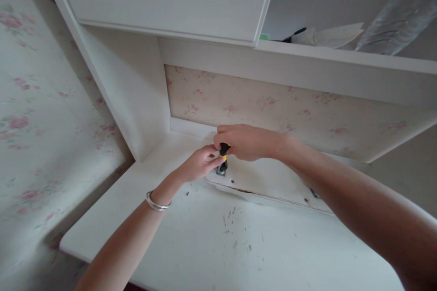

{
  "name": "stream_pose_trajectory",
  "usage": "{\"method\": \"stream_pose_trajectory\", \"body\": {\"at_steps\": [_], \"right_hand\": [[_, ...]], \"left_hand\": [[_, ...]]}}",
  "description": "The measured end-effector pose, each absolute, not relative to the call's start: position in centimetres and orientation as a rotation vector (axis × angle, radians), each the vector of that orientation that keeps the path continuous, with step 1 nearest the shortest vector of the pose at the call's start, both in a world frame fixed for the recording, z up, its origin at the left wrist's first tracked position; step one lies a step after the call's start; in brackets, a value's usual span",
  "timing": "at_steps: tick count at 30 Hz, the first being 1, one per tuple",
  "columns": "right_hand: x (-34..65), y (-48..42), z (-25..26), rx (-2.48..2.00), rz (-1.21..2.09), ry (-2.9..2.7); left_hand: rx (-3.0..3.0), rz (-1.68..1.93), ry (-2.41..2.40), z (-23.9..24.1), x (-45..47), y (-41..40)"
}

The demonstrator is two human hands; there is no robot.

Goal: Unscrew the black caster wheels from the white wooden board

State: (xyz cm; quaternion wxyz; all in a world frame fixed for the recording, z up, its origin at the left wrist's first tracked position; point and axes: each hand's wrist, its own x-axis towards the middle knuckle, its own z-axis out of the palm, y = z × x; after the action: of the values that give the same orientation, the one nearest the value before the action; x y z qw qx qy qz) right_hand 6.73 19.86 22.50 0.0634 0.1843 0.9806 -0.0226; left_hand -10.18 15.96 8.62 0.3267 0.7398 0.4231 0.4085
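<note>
While the R hand [245, 142] is gripping the top of the black-yellow tool [223, 150] in a near-fist, the L hand [197, 163], half closed, is pinching it lower down btwn thumb & fingers. Tool is standing roughly upright mid-frame over the bracket [221, 172] on the white board [266, 176]; can't tell if its tip is touching. It's looking light, stiff & sturdy, prob. plastic-handled, maybe a bit slippery if fingers are sweating. Best hold: R on the thick top, L lower, w/ fingertips staying off the tip.
</note>
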Motion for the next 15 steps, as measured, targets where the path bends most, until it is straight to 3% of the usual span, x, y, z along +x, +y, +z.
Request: {"method": "stream_pose_trajectory", "body": {"at_steps": [6, 10, 15], "right_hand": [[7.2, 19.5, 22.7, 0.738, -0.033, 2.937], [6.7, 18.8, 22.3, 1.155, 0.302, 2.832], [6.3, 18.8, 22.5, 1.035, 0.398, 2.821]], "left_hand": [[1.943, 1.106, 1.171, 7.8, -9.6, 17.3], [1.888, 1.246, 1.360, 7.3, -8.7, 17.4], [1.839, 1.282, 1.408, 7.3, -7.9, 17.3]]}}
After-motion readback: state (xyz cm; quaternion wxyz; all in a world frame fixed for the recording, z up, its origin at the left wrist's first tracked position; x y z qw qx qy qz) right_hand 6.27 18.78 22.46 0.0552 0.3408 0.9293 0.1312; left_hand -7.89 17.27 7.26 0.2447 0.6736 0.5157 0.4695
